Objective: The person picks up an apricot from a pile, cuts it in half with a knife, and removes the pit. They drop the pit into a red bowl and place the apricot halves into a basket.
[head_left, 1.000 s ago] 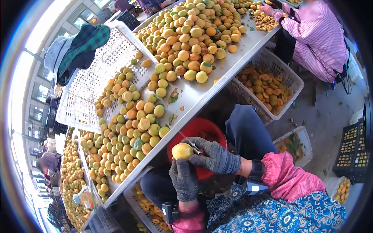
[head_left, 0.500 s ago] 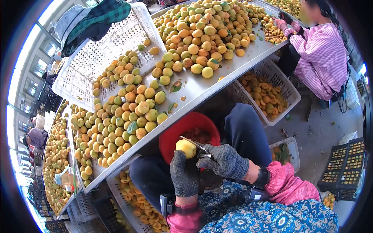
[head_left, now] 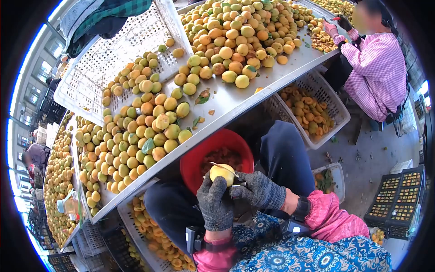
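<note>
Wearing a grey knit glove, my left hand point(head_left: 215, 206) grips a yellow apricot point(head_left: 221, 176) from below, fingers closed around it. My right hand point(head_left: 263, 190), gloved the same way, is closed on a small knife point(head_left: 229, 168) whose thin blade lies across the top of the apricot. The handle is mostly hidden in the glove. Both hands are close together over the near edge of a red basin point(head_left: 186, 158), which sits between my knees with reddish-brown bits inside.
A metal table point(head_left: 217, 119) ahead carries heaped whole apricots and a tilted white crate point(head_left: 90, 68). White crates of halved apricots stand under it, right point(head_left: 336, 124) and lower left point(head_left: 129, 222). A person in pink check point(head_left: 374, 77) works at the far right; black trays point(head_left: 394, 199) stand on the floor.
The apricot has turned in my left hand, and the left fingers now wrap further up its side. The knife stays across it. The view has shifted slightly.
</note>
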Available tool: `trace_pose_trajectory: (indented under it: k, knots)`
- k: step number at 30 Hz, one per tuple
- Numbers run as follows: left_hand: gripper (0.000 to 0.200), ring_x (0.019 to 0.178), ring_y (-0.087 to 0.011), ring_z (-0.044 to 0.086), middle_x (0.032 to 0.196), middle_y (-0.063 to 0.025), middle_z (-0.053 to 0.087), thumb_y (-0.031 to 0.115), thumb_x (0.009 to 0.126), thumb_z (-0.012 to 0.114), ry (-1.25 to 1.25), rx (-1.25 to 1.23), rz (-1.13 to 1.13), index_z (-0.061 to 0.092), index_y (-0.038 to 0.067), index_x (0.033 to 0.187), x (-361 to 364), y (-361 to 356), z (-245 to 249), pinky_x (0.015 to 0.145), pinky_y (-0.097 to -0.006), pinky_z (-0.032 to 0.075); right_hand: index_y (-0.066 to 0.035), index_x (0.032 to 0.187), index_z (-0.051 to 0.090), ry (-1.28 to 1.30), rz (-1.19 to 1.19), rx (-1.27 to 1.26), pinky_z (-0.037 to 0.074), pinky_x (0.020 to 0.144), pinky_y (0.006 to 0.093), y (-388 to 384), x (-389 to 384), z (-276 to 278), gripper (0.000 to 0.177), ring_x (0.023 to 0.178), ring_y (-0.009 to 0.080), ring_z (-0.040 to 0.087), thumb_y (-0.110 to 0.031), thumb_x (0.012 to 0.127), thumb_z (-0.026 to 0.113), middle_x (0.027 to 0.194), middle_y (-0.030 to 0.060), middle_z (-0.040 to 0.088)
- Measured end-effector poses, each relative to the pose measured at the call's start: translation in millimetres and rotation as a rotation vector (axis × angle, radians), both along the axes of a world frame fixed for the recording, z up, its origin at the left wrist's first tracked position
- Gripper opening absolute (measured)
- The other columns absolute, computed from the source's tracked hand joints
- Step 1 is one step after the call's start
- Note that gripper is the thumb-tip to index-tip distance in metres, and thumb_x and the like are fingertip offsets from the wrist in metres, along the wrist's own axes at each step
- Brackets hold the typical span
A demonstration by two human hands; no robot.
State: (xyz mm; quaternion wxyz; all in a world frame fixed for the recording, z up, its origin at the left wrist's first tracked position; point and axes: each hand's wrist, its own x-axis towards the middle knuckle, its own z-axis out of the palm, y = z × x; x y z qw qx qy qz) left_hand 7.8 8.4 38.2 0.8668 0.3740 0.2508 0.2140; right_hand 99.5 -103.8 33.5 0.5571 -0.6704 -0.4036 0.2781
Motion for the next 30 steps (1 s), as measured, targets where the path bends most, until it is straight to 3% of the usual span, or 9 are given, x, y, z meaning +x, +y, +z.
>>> trace_pose_trajectory:
  k: [5, 10, 14, 17, 19, 24, 26, 27, 30]
  knots:
    - [0.043, 0.087, -0.0179, 0.063, 0.096, -0.0112, 0.066, 0.001, 0.067, 0.072, 0.09, 0.217, -0.136, 0.062, -0.006, 0.107, -5, 20, 6, 0.082, -0.0295, 0.05, -0.003, 0.117, 0.056, -0.079, 0.223, -0.011, 0.049, 0.066, 0.0425, -8, 18, 1, 0.044, 0.078, 0.0387, 0.063, -0.036, 0.089, 0.06, 0.084, 0.0221, 0.064]
    - [0.046, 0.083, -0.0178, 0.065, 0.091, -0.0096, 0.068, 0.008, 0.061, 0.082, 0.176, 0.488, -0.28, 0.065, -0.002, 0.103, -10, 41, 22, 0.075, -0.0302, 0.053, 0.0, 0.098, 0.063, -0.058, 0.379, -0.249, 0.049, 0.065, 0.0441, -11, 27, 7, 0.043, 0.075, 0.0389, 0.063, -0.042, 0.088, 0.06, 0.076, 0.0223, 0.063]
    - [0.05, 0.082, -0.0154, 0.065, 0.088, -0.0072, 0.067, 0.014, 0.052, 0.086, 0.287, 1.016, -0.424, 0.065, 0.002, 0.096, -8, 58, 29, 0.076, -0.0292, 0.052, -0.001, 0.103, 0.061, -0.213, 0.435, -0.38, 0.049, 0.065, 0.0396, -7, 29, 13, 0.043, 0.076, 0.0356, 0.064, -0.04, 0.086, 0.063, 0.081, 0.0187, 0.065]
    - [0.048, 0.087, -0.0225, 0.065, 0.09, -0.0098, 0.066, 0.016, 0.058, 0.084, 0.259, 1.22, -0.539, 0.063, 0.005, 0.099, -5, 66, 36, 0.079, -0.0329, 0.051, -0.002, 0.103, 0.061, -0.308, 0.468, -0.485, 0.049, 0.063, 0.0419, -3, 27, 13, 0.041, 0.073, 0.036, 0.063, -0.039, 0.086, 0.062, 0.077, 0.0176, 0.064]
    - [0.049, 0.091, -0.0282, 0.062, 0.094, -0.0113, 0.062, 0.011, 0.058, 0.08, 0.2, 1.649, -0.584, 0.06, 0.005, 0.102, -2, 67, 37, 0.08, -0.0358, 0.051, -0.003, 0.108, 0.058, -0.456, 0.445, -0.447, 0.049, 0.059, 0.044, -1, 21, 4, 0.043, 0.067, 0.0368, 0.063, -0.04, 0.086, 0.06, 0.073, 0.0173, 0.063]
    - [0.051, 0.096, -0.0271, 0.061, 0.099, -0.0128, 0.062, 0.008, 0.065, 0.075, 0.275, 1.429, -0.375, 0.056, 0.004, 0.112, -3, 61, 31, 0.084, -0.0353, 0.049, -0.005, 0.115, 0.054, -0.482, 0.153, -0.404, 0.049, 0.053, 0.0438, 2, 8, -4, 0.045, 0.061, 0.0359, 0.062, -0.04, 0.086, 0.059, 0.07, 0.0161, 0.063]
    - [0.047, 0.096, -0.0188, 0.06, 0.106, -0.0113, 0.062, 0.011, 0.076, 0.073, 0.197, 0.664, -0.398, 0.053, -0.001, 0.117, -9, 54, 21, 0.083, -0.0318, 0.049, -0.006, 0.116, 0.053, -0.476, 0.069, -0.336, 0.049, 0.052, 0.0435, 1, 5, -5, 0.046, 0.06, 0.0356, 0.062, -0.039, 0.086, 0.059, 0.069, 0.0158, 0.063]
    - [0.041, 0.092, -0.0136, 0.059, 0.103, -0.0099, 0.064, 0.015, 0.082, 0.071, 0.151, 0.549, -0.405, 0.054, -0.005, 0.114, -12, 49, 19, 0.079, -0.0291, 0.049, -0.005, 0.116, 0.053, -0.464, 0.061, -0.339, 0.049, 0.052, 0.0434, 0, 4, -1, 0.045, 0.06, 0.0353, 0.062, -0.038, 0.086, 0.059, 0.068, 0.0156, 0.063]
    - [0.034, 0.084, -0.0137, 0.06, 0.094, -0.0072, 0.065, 0.017, 0.083, 0.07, 0.323, 0.555, -0.316, 0.058, -0.004, 0.108, -13, 32, 15, 0.076, -0.0298, 0.05, -0.004, 0.115, 0.053, -0.497, 0.053, -0.327, 0.049, 0.053, 0.0434, -3, 3, -15, 0.044, 0.061, 0.0351, 0.062, -0.035, 0.085, 0.06, 0.068, 0.0155, 0.062]
